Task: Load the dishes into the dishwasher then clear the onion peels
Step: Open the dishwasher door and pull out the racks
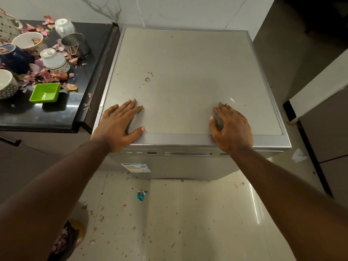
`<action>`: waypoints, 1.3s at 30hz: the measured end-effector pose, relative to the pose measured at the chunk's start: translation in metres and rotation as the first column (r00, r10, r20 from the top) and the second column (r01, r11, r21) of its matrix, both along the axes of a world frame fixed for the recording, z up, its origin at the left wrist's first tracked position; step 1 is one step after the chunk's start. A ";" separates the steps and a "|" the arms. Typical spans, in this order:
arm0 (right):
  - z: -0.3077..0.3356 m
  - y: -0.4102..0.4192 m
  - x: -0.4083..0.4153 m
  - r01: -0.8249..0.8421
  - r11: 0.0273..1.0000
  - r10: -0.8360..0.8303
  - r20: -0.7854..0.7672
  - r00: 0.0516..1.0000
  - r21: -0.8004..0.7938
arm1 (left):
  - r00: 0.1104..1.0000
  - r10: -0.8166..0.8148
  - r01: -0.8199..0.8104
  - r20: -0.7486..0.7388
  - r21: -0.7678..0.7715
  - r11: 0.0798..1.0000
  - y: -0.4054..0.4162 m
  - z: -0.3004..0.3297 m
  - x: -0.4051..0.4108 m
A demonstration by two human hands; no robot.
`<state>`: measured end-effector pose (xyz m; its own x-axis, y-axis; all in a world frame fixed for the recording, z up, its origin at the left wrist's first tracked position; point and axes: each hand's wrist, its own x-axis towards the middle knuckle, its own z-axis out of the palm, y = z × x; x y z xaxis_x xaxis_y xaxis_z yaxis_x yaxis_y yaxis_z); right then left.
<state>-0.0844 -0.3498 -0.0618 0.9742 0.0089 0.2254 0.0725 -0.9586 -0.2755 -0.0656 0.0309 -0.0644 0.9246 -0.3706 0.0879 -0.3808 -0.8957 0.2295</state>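
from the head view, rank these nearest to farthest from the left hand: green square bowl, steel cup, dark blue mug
Measured from the left hand, which lies flat on the dishwasher top:
1. green square bowl, at the counter's near side, left of the hand.
2. steel cup, farther back on the counter, near the dishwasher's edge.
3. dark blue mug, far left among the onion peels.

**Soft overhead light, wide-angle bend**

Even, moderate indoor light falls on the dishwasher [188, 81], whose dull top shows no glare. Below it, the floor [188, 213] tiles carry a bright reflected streak. Left of it, the black surface [56, 113] shines faintly. Edges curve; the forearms near the frame's bottom look soft.
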 end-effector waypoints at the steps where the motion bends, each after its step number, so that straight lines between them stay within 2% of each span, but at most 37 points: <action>1: 0.000 0.000 0.000 -0.001 1.000 0.001 0.001 1.000 -0.003 | 1.000 -0.001 0.001 0.004 -0.003 1.000 0.000 0.000 0.000; 23: -0.005 -0.003 0.000 -0.019 0.999 0.017 0.057 0.998 0.041 | 1.000 0.005 -0.005 -0.021 0.031 1.000 0.000 -0.001 0.002; 28: 0.000 -0.002 0.001 -0.022 0.996 0.021 0.017 1.000 0.087 | 1.000 0.014 -0.013 -0.021 0.013 1.000 0.000 0.000 0.000; 30: 0.000 0.001 -0.009 0.041 0.975 -0.047 0.021 0.999 0.218 | 1.000 0.013 -0.013 -0.021 0.008 1.000 0.000 0.001 0.001; 31: -0.001 0.006 -0.020 0.091 0.926 -0.123 0.065 0.990 0.367 | 1.000 0.016 -0.016 -0.017 0.010 1.000 0.000 0.001 0.000; 32: -0.005 0.015 -0.035 0.118 0.820 -0.228 0.129 0.965 0.561 | 1.000 0.021 -0.020 -0.013 0.013 1.000 0.000 0.001 0.000; 34: -0.017 0.044 -0.073 0.070 0.488 -0.441 0.177 0.880 0.870 | 1.000 0.022 -0.022 -0.021 0.014 1.000 0.000 0.001 0.000; 35: -0.025 0.063 -0.092 0.054 0.311 -0.509 0.118 0.853 0.949 | 0.999 0.023 -0.023 -0.025 0.010 1.000 0.000 0.001 0.000; 37: -0.040 0.093 -0.119 0.133 -0.098 -0.501 -0.165 0.850 0.986 | 0.999 0.028 -0.028 -0.024 -0.005 1.000 0.000 0.001 -0.001; 38: -0.044 0.103 -0.125 0.219 -0.327 -0.410 -0.347 0.843 0.919 | 0.999 0.029 -0.029 -0.023 -0.011 1.000 0.000 0.001 -0.001; 39: -0.047 0.111 -0.125 0.296 -0.515 -0.293 -0.490 0.821 0.804 | 0.999 0.030 -0.031 -0.024 -0.015 0.999 0.000 0.001 -0.001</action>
